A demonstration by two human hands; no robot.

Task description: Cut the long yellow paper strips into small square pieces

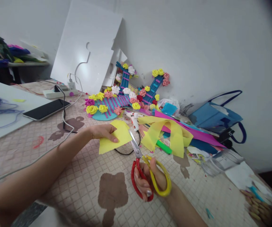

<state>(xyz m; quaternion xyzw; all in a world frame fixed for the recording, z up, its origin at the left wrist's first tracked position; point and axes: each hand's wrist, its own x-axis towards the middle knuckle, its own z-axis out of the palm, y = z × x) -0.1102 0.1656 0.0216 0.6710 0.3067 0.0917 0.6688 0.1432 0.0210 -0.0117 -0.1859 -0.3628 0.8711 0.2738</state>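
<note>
Between thumb and fingers, my left hand grips a yellow sheet, paper or thin felt, above the table. My right hand has its fingers through the loops of scissors with one red and one yellow handle. The blades point up and left, their tips close to the sheet's right edge; whether they touch it I cannot tell. Behind the scissors lie curled yellow strips and a green cutter-like tool. A white glue gun rests just past the sheet, its black cord running beneath it.
Decorated blue letter shapes with colourful paper flowers lean at the wall. On the left are a phone, a power strip and a loose white cable. Magenta sheets, a blue bag and a clear plastic container occupy the right.
</note>
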